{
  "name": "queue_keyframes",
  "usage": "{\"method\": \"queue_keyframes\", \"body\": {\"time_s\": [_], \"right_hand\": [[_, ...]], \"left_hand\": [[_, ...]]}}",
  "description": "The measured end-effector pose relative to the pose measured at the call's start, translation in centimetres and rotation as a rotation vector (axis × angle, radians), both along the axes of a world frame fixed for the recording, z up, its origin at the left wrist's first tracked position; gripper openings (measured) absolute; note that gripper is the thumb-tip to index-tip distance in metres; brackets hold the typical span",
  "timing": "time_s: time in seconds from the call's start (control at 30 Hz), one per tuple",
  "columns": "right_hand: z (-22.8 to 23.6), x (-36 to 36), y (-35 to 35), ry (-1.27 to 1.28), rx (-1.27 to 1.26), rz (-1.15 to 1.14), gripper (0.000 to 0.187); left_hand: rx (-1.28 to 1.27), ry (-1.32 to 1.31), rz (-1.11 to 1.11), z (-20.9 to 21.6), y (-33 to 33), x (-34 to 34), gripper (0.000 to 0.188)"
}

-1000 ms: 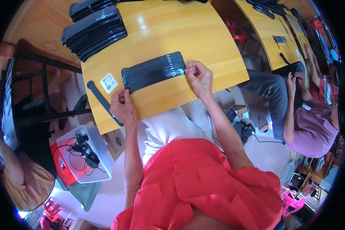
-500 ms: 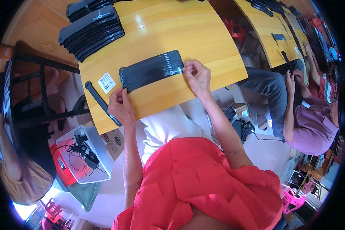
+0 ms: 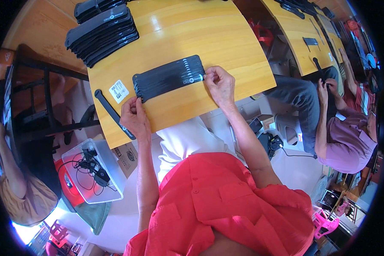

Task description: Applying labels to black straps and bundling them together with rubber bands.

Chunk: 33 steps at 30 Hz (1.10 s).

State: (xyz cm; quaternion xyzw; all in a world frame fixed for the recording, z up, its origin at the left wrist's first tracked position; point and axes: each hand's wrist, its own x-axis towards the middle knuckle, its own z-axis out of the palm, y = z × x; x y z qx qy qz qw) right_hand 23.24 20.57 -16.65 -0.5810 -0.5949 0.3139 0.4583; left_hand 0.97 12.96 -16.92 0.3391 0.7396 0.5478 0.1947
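Observation:
On the table before me lies a flat row of overlapping black straps, with rounded ends and small white print toward the right. My left hand has its thumb and fingers closed in a pinch at the row's near left corner. At the right end, my right hand pinches the edge of the straps between thumb and fingertips. A single black strap lies slanted along the table's left edge, beside my left hand. Between it and the row is a white printed label.
Stacked bundles of black straps stand at the far left of the wooden table. A clear plastic bin with black cables sits below on the left. To the right, a co-worker handles a black strap at another table.
My hands and the row of straps stay practically in place.

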Motion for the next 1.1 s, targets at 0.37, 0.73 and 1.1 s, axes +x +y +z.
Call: {"method": "queue_keyframes", "body": {"time_s": [0.37, 0.73, 1.1], "right_hand": [[-0.1, -0.2, -0.1, -0.039, 0.053, -0.009, 0.008], [0.0, -0.2, -0.1, -0.067, 0.072, -0.012, 0.008], [0.0, -0.4, 0.2, -0.065, 0.072, -0.007, 0.010]], "left_hand": [[-0.019, 0.039, 0.017, 0.0, -0.1, -0.1, 0.008], [-0.025, 0.104, 0.009, -0.2, 0.0, -0.1, 0.009], [0.007, 0.199, 0.009, 0.5, 0.2, 0.2, 0.010]]}}
